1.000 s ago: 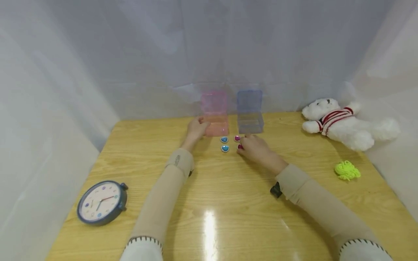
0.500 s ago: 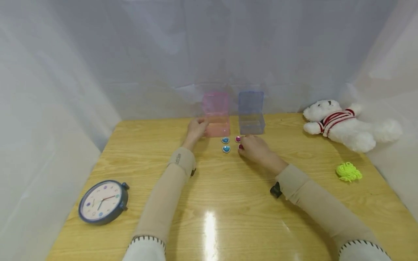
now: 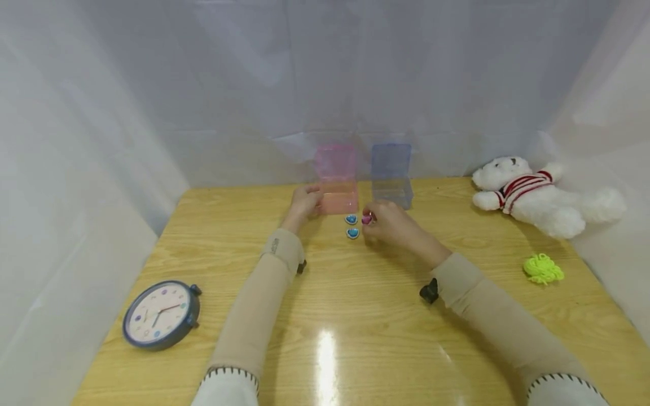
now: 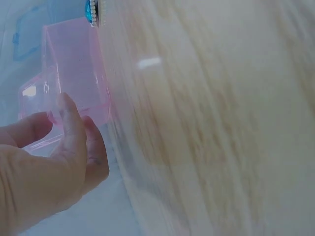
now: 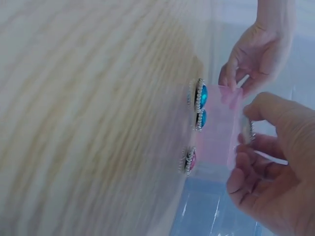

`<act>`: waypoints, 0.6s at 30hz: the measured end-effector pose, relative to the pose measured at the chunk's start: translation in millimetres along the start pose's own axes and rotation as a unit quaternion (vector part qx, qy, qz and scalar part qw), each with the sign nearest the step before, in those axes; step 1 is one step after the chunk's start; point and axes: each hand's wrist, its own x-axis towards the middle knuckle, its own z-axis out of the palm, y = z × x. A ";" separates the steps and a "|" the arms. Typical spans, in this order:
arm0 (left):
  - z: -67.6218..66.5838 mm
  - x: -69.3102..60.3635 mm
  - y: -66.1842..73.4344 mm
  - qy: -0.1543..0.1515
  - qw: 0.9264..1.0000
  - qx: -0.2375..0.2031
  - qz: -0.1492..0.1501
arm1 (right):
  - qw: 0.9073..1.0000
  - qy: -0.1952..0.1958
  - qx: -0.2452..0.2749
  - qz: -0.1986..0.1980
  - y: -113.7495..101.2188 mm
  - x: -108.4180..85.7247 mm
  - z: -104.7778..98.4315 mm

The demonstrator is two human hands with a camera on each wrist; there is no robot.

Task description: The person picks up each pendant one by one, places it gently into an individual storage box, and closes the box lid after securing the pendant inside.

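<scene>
Pinching a magenta, silver-beaded gem (image 5: 249, 130) between thumb and fingers, the right hand (image 3: 391, 224) has just risen off the yellowish wood-grain worktop (image 3: 355, 293). Second magenta gem (image 5: 192, 160) stays down, near two blue heart-shaped gems (image 3: 352, 233) at 9 o'clock from that hand. Left hand (image 3: 306, 203) holds the side wall of the translucent pink plastic box (image 3: 342, 204), 10 o'clock; translucent blue plastic box (image 3: 393, 203), lid likewise raised, 12 o'clock. My reading: one pick-up done, three gems unlifted.
</scene>
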 end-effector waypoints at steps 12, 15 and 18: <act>-3.7 0.1 -1.7 -0.016 0.999 -0.038 -0.018 | 0.993 0.064 0.091 -0.028 -0.9 27.4 -4.3; -3.8 -1.0 -1.4 -0.017 0.998 -0.047 -0.026 | 0.992 0.073 0.095 -0.028 0.2 36.2 -4.6; -3.2 -2.4 -0.6 -0.016 0.998 -0.056 -0.032 | 0.993 0.065 0.099 -0.013 -1.2 44.9 -5.0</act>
